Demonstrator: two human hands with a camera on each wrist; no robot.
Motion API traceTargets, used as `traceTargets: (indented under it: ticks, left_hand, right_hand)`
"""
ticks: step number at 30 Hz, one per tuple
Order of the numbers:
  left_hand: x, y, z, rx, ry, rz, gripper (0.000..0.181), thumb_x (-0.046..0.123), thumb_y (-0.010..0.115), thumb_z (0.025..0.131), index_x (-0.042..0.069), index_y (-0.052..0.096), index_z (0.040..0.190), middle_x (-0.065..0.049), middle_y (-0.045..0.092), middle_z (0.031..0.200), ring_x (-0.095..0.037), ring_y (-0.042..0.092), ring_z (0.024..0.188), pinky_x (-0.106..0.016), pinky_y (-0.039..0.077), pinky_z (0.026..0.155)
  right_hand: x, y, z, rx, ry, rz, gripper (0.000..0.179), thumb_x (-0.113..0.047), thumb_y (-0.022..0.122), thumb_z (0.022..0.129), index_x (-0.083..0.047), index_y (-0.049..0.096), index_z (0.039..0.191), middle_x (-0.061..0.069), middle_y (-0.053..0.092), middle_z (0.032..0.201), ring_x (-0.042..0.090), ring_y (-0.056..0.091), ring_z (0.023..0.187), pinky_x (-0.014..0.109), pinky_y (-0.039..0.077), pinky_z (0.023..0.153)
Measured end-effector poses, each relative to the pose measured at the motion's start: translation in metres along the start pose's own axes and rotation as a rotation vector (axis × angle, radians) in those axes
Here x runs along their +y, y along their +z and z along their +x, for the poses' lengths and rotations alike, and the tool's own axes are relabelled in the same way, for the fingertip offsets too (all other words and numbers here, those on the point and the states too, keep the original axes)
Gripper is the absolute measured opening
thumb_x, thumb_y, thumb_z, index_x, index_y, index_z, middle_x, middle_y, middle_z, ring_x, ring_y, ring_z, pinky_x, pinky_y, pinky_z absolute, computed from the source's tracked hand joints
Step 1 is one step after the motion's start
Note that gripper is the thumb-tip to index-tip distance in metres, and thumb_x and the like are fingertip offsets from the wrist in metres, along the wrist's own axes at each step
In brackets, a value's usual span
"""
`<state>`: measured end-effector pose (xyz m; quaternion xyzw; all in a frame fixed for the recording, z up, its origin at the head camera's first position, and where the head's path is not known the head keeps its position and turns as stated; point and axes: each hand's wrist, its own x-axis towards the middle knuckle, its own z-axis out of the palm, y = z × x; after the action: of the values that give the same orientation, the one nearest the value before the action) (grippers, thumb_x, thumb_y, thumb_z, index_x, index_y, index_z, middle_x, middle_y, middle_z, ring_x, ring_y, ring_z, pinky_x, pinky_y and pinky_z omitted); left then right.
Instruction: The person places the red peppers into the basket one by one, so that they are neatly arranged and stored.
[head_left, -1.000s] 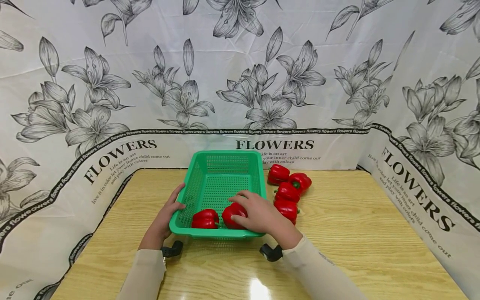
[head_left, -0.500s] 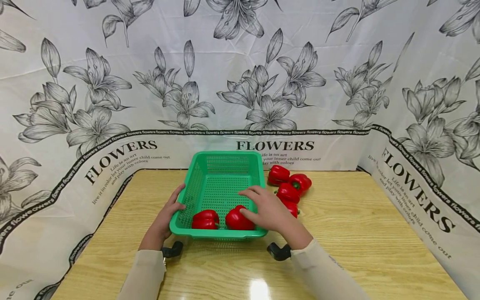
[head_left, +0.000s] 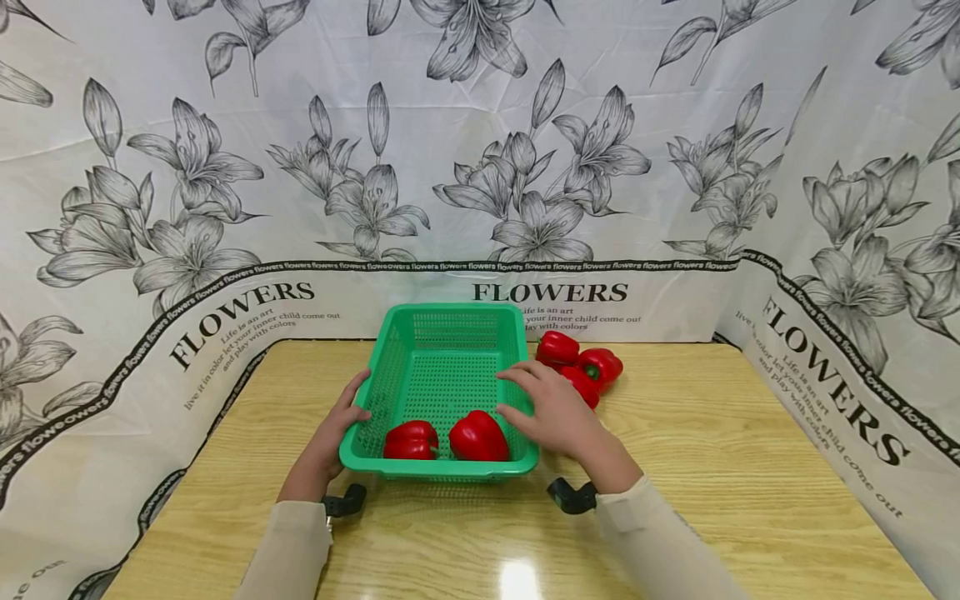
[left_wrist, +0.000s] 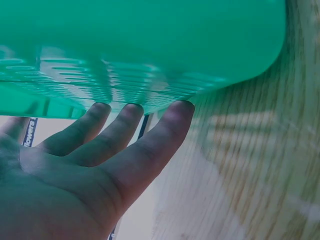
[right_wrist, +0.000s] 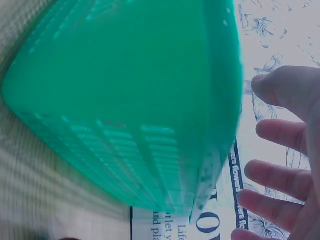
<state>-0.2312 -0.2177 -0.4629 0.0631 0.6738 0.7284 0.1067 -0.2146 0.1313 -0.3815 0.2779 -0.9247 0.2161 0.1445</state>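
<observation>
A green plastic basket (head_left: 450, 468) stands on the table with two red bell peppers inside, near its front. One bell pepper (head_left: 411, 440) lies at the front left, the other bell pepper (head_left: 480, 437) at the front right. My left hand (head_left: 335, 433) grips the basket's left rim, thumb over the edge; in the left wrist view its fingers (left_wrist: 150, 150) lie against the outer wall. My right hand (head_left: 558, 410) is spread over the right rim, holding nothing. The right wrist view has its fingers (right_wrist: 280, 180) parted beside the basket.
Right of the basket, a cluster of red bell peppers (head_left: 602, 367) lies on the wooden table (head_left: 720, 442), partly hidden behind my right hand. A white floral cloth (head_left: 480, 208) hangs along the back and sides.
My right hand has let go of the front-right bell pepper in the basket and moved right, over the rim toward the peppers outside. The left hand has stayed on the rim.
</observation>
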Motion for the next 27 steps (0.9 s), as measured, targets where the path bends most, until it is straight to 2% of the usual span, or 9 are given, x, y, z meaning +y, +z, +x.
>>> traceTargets:
  ticks: [13, 21, 27]
  left_hand:
    - [-0.001, 0.001, -0.002, 0.008, 0.000, 0.002, 0.077, 0.007, 0.040, 0.088, 0.033, 0.013, 0.155, -0.014, 0.009, 0.159, -0.042, 0.030, 0.133, -0.039, 0.044, 0.091]
    - [0.000, 0.001, -0.002, 0.003, -0.008, -0.008, 0.077, 0.007, 0.040, 0.089, 0.034, 0.012, 0.155, -0.015, 0.009, 0.159, -0.042, 0.031, 0.131, -0.039, 0.045, 0.090]
    - [0.001, 0.000, -0.002, 0.000, -0.010, -0.006, 0.076, 0.008, 0.040, 0.090, 0.034, 0.011, 0.156, -0.015, 0.008, 0.159, -0.042, 0.031, 0.132, -0.039, 0.045, 0.091]
  right_hand:
    - [0.021, -0.006, -0.008, 0.040, 0.029, 0.025, 0.035, -0.025, 0.061, 0.093, -0.013, 0.063, 0.126, 0.011, 0.058, 0.129, 0.030, 0.054, 0.120, 0.048, 0.046, 0.098]
    - [0.034, -0.005, -0.014, 0.035, 0.074, 0.017, 0.035, -0.020, 0.061, 0.092, -0.010, 0.063, 0.125, 0.012, 0.057, 0.127, 0.030, 0.054, 0.118, 0.048, 0.046, 0.098]
    - [0.039, -0.004, -0.018, 0.018, 0.117, 0.006, 0.038, -0.023, 0.063, 0.091, -0.011, 0.062, 0.127, 0.012, 0.057, 0.129, 0.031, 0.053, 0.120, 0.050, 0.045, 0.099]
